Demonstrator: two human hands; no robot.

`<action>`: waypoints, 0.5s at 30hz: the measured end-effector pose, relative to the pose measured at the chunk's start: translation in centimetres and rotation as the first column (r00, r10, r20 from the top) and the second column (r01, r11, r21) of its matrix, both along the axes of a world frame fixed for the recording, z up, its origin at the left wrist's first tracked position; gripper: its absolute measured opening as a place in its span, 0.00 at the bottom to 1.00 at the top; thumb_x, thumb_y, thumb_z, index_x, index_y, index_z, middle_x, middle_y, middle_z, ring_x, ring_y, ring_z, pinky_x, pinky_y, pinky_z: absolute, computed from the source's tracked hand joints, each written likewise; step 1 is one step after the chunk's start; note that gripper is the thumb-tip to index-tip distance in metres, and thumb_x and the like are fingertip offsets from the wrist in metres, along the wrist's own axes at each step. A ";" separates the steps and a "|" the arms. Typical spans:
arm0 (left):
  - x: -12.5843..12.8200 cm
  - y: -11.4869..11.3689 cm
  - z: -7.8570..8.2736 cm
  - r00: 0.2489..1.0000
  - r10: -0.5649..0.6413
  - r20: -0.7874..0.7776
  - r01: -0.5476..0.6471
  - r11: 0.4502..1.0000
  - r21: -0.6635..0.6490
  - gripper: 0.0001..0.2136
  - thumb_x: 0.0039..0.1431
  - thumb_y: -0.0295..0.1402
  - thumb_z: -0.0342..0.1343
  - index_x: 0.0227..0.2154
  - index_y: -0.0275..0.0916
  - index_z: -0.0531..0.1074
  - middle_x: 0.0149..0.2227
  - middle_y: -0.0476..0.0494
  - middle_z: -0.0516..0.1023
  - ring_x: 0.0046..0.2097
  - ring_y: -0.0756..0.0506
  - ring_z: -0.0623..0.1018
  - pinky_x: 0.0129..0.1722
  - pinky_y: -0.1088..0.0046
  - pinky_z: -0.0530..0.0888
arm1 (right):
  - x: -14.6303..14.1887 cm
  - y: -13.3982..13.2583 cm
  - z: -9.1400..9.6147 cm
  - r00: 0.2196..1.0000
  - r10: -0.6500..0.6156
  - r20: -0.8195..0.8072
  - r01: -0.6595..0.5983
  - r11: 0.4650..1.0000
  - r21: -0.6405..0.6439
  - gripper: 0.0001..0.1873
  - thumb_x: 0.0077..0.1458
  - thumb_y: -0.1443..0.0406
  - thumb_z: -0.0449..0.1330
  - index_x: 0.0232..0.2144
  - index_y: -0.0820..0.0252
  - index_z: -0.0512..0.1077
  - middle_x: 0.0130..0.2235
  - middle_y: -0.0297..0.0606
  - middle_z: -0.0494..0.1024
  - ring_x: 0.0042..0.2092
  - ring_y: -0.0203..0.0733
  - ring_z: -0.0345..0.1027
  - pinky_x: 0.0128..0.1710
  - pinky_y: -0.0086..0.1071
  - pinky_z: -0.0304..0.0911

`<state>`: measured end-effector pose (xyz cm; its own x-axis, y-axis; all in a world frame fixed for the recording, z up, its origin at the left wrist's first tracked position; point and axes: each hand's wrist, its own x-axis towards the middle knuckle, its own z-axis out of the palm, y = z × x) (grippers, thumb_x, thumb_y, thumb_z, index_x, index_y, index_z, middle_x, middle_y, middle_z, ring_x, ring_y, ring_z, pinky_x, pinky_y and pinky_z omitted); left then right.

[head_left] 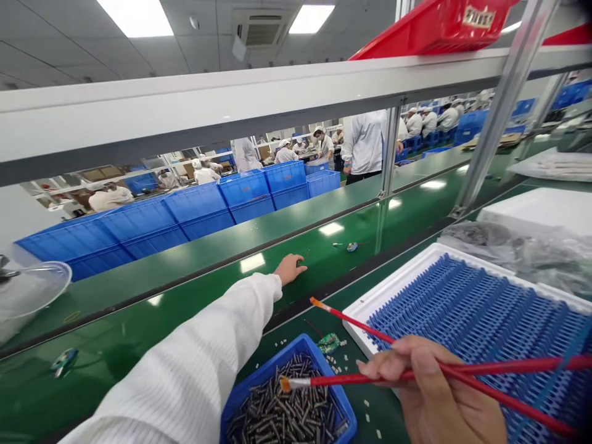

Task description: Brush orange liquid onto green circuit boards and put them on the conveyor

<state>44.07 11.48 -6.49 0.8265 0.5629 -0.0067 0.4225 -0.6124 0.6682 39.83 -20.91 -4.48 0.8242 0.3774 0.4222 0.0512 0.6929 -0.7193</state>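
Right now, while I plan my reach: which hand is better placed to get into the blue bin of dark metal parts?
Probably your right hand: it holds two red-handled brushes, with one tip over the blue bin. Your left hand is stretched out farther away, on the green conveyor belt.

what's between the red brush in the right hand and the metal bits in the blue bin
Nothing visible: the orange tip of the red-handled brush in the right hand sits right over the dark metal pieces in the blue bin, though whether it touches them can't be told.
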 end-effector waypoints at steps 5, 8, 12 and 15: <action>-6.5 -2.0 7.6 0.925 0.065 0.374 0.033 0.967 -0.252 0.19 0.57 0.27 0.64 0.51 0.37 0.72 0.55 0.39 0.75 0.55 0.38 0.75 0.56 0.50 0.71 | 0.5 -0.9 0.4 0.960 -0.238 -0.149 0.257 0.958 0.125 0.07 0.58 0.61 0.66 0.34 0.59 0.76 0.26 0.32 0.76 0.29 0.40 0.76 0.33 0.34 0.79; -13.3 -5.6 11.0 0.774 0.247 0.582 0.040 0.900 -0.435 0.14 0.59 0.25 0.61 0.49 0.36 0.74 0.53 0.41 0.78 0.58 0.45 0.74 0.61 0.70 0.68 | 1.0 -1.3 -0.1 0.911 -0.269 -0.313 0.332 0.928 0.170 0.09 0.55 0.61 0.69 0.33 0.59 0.74 0.26 0.28 0.74 0.28 0.37 0.75 0.36 0.32 0.79; -22.5 -11.7 12.7 0.541 0.540 0.644 0.013 0.760 -0.649 0.21 0.73 0.31 0.36 0.38 0.32 0.75 0.44 0.38 0.82 0.53 0.53 0.78 0.52 0.86 0.72 | 0.4 -0.8 -0.4 0.921 -0.211 -0.326 0.282 0.941 0.188 0.18 0.49 0.55 0.73 0.33 0.60 0.73 0.25 0.27 0.72 0.27 0.37 0.73 0.34 0.30 0.79; -27.5 -15.6 12.0 0.366 0.778 0.511 0.148 0.493 -0.857 0.23 0.73 0.31 0.36 0.36 0.30 0.78 0.40 0.37 0.83 0.44 0.53 0.82 0.42 0.89 0.76 | -1.6 -0.3 0.6 0.956 -0.115 -0.271 0.169 0.968 0.186 0.17 0.50 0.55 0.72 0.34 0.60 0.73 0.26 0.27 0.73 0.29 0.37 0.73 0.34 0.29 0.79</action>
